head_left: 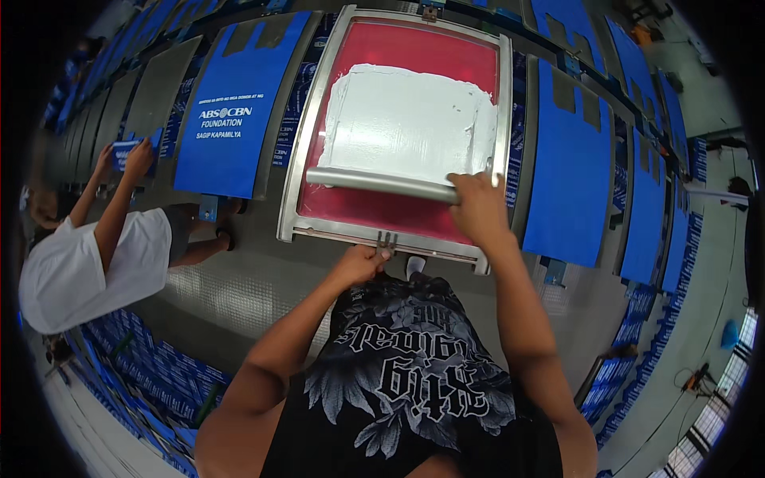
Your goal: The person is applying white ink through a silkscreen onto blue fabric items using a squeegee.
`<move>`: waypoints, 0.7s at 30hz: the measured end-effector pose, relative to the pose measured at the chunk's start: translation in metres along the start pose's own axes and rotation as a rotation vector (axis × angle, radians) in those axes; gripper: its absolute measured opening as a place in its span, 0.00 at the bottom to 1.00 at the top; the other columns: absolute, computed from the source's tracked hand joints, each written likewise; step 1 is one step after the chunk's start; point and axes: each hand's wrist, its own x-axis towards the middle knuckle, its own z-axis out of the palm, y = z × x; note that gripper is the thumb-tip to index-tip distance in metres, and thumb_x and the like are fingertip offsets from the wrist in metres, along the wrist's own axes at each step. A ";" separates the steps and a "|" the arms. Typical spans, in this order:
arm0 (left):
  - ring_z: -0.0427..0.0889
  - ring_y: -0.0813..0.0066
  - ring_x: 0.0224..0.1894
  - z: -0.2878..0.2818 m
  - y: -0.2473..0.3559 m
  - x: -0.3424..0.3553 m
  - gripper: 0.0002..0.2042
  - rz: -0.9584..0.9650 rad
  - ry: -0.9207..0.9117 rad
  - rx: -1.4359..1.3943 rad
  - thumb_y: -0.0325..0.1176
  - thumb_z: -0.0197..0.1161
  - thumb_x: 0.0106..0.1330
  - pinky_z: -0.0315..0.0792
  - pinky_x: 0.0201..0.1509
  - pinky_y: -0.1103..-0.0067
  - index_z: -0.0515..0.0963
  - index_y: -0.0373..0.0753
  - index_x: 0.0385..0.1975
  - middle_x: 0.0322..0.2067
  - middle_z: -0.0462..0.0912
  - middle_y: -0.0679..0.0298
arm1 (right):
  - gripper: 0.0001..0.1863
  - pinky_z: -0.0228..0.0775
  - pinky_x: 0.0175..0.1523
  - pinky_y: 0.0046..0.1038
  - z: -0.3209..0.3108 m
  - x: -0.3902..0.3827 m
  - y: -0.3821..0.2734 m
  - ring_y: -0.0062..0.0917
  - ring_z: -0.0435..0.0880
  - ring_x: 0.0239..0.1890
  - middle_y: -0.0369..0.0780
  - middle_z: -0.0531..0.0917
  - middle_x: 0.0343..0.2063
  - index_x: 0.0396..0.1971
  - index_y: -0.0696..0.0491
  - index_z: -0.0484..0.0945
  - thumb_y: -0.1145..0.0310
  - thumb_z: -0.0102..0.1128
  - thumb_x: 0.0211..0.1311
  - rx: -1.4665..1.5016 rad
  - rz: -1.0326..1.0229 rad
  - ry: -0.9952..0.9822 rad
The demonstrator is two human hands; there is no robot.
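A screen-printing frame (301, 151) with a silver metal rim lies in front of me, its mesh pinkish red. White ink (406, 119) covers much of the upper and middle mesh, with ragged edges. Across the mesh, below the ink, lies a long metal squeegee (381, 182), tilted slightly down to the right. My right hand (480, 209) is closed around its right end. At the near edge of the frame, my left hand (362, 264) is closed on the rim beside a small metal bracket (387, 239).
Blue printed sheets (227, 119) lie on grey boards left of the frame, and plain blue sheets (567, 175) on the right. A co-worker in a white shirt (96, 263) handles a blue piece at the far left. Stacked blue printed pieces (151, 358) line the lower left.
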 end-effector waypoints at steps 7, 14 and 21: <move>0.81 0.54 0.37 -0.037 0.041 -0.009 0.18 0.166 0.244 0.491 0.46 0.57 0.61 0.72 0.41 0.66 0.80 0.34 0.30 0.28 0.82 0.50 | 0.18 0.70 0.38 0.23 0.038 0.014 0.106 0.19 0.80 0.34 0.39 0.83 0.32 0.35 0.56 0.81 0.66 0.71 0.41 0.935 0.254 -0.084; 0.69 0.52 0.56 -0.188 -0.008 0.049 0.26 0.193 0.815 0.213 0.49 0.43 0.70 0.61 0.60 0.71 0.68 0.32 0.55 0.54 0.71 0.46 | 0.21 0.70 0.40 0.24 0.054 0.051 0.096 0.21 0.79 0.32 0.40 0.83 0.29 0.39 0.59 0.80 0.65 0.70 0.44 1.127 0.355 -0.018; 0.70 0.66 0.57 -0.085 0.049 0.028 0.27 0.321 0.669 -0.241 0.49 0.46 0.70 0.61 0.60 0.76 0.68 0.28 0.55 0.54 0.72 0.52 | 0.23 0.68 0.45 0.25 -0.022 -0.028 0.170 0.22 0.79 0.37 0.39 0.83 0.34 0.39 0.59 0.80 0.64 0.72 0.42 1.199 0.476 0.018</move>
